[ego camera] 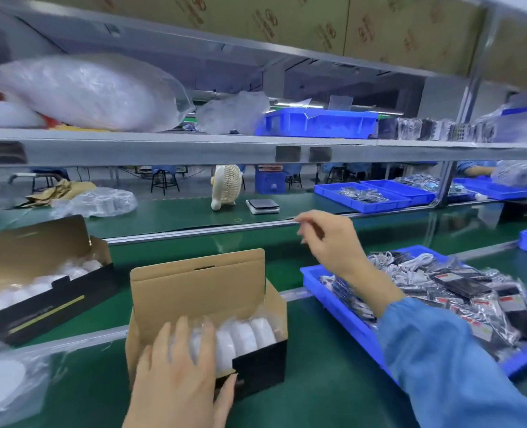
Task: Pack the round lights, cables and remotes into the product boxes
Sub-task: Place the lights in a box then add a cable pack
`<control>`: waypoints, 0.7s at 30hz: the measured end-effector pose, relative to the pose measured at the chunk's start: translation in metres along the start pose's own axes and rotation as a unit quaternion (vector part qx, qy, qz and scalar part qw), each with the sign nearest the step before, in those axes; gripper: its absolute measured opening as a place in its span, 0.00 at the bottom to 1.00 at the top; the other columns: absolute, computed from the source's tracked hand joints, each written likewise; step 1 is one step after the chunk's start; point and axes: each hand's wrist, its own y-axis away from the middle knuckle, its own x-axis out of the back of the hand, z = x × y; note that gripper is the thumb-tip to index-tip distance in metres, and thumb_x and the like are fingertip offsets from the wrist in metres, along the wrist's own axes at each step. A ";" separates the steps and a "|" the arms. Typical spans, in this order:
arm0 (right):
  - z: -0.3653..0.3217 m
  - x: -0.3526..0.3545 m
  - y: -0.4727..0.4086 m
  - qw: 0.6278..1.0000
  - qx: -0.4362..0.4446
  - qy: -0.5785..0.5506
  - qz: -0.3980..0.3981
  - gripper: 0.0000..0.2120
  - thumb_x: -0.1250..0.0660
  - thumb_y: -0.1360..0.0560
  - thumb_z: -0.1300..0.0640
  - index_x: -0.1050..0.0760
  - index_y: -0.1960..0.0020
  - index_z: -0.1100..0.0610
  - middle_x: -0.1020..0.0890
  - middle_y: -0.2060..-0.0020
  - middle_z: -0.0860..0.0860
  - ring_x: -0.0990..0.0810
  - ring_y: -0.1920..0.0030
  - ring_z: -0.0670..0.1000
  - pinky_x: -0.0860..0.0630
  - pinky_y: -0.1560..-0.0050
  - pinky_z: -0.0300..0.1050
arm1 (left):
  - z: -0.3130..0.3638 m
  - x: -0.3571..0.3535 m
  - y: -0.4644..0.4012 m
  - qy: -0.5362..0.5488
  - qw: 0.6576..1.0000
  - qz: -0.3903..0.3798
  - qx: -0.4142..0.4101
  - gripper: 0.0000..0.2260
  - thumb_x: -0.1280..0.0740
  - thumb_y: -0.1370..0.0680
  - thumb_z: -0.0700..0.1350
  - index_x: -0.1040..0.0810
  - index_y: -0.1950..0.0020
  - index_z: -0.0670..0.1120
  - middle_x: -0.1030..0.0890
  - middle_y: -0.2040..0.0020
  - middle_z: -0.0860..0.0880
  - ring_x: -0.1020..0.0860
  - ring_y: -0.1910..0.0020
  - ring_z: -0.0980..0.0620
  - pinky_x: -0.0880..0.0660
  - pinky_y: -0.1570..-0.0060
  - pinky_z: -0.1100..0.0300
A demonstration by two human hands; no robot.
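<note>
Resting flat on the bagged round lights (243, 335), the left hand (179, 375) is seen with fingers straight and spread, nothing gripped; its thumb lies against the black front wall of the open product box (200, 291). The lights stand in a row inside that box, under and just right of the left grip. The box lid is raised behind the fingers.

The right hand (327, 239) is held in the air, up and right of the left grip, fingers loosely curled; whether anything small is pinched cannot be told, as the fingertips are blurred. Below and right of the right grip a blue tray (342, 307) is set on the green tabletop (317, 381), filled with bagged cables and remotes (459, 291). The blue sleeve (441, 359) crosses over the tray's near part.

Left of the left grip, a second open box (40, 273) holding white lights is noted. Beyond the right grip a small fan (226, 185) stands on the far belt.
</note>
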 end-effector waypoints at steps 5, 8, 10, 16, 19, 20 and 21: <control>0.151 0.035 0.009 0.841 -0.329 0.346 -0.254 0.31 0.38 0.23 0.54 0.44 0.23 0.49 0.40 0.25 0.56 0.38 0.28 0.61 0.35 0.32 0.59 | 0.017 0.000 0.002 -0.012 0.989 -0.125 0.072 0.36 0.20 0.46 0.65 0.16 0.44 0.47 0.20 0.45 0.34 0.21 0.51 0.29 0.24 0.58 0.32; 0.191 0.043 0.038 0.827 -0.324 0.350 -0.298 0.21 0.39 0.23 0.51 0.31 0.30 0.46 0.29 0.34 0.54 0.27 0.35 0.59 0.31 0.36 0.54 | 0.010 -0.005 -0.006 0.025 0.994 -0.080 0.069 0.25 0.22 0.42 0.65 0.14 0.54 0.49 0.18 0.57 0.40 0.20 0.59 0.34 0.23 0.70 0.42; 0.195 0.045 0.041 0.845 -0.300 0.369 -0.245 0.15 0.38 0.24 0.54 0.23 0.39 0.50 0.24 0.42 0.54 0.23 0.41 0.59 0.26 0.42 0.52 | 0.002 -0.012 -0.008 0.051 0.994 -0.076 0.056 0.25 0.35 0.37 0.68 0.15 0.61 0.47 0.20 0.65 0.41 0.21 0.65 0.36 0.25 0.78 0.48; 0.176 0.056 0.026 0.860 -0.261 0.372 -0.232 0.16 0.38 0.25 0.64 0.22 0.39 0.54 0.23 0.43 0.58 0.22 0.45 0.62 0.24 0.46 0.52 | 0.008 -0.024 -0.011 0.027 0.998 -0.049 0.019 0.26 0.44 0.33 0.62 0.17 0.63 0.43 0.22 0.68 0.42 0.23 0.71 0.39 0.27 0.80 0.51; 0.169 0.058 0.036 0.830 -0.276 0.375 -0.308 0.19 0.38 0.25 0.62 0.24 0.36 0.54 0.21 0.42 0.59 0.21 0.42 0.61 0.23 0.44 0.51 | 0.015 -0.025 -0.005 0.006 1.000 -0.017 -0.001 0.25 0.43 0.31 0.58 0.18 0.62 0.39 0.23 0.67 0.39 0.23 0.71 0.38 0.25 0.78 0.49; 0.166 0.058 0.039 0.834 -0.277 0.375 -0.294 0.19 0.38 0.25 0.62 0.23 0.36 0.52 0.20 0.42 0.59 0.21 0.43 0.61 0.23 0.45 0.51 | 0.016 -0.027 -0.004 -0.004 1.000 -0.006 0.003 0.24 0.42 0.30 0.57 0.18 0.61 0.38 0.23 0.67 0.38 0.23 0.71 0.37 0.24 0.77 0.48; 0.163 0.058 0.040 0.841 -0.279 0.379 -0.267 0.18 0.37 0.25 0.62 0.22 0.37 0.51 0.20 0.43 0.59 0.21 0.44 0.61 0.23 0.45 0.50 | 0.016 -0.026 -0.003 -0.012 1.000 0.000 0.009 0.23 0.38 0.30 0.57 0.18 0.60 0.37 0.23 0.66 0.37 0.23 0.71 0.37 0.24 0.76 0.47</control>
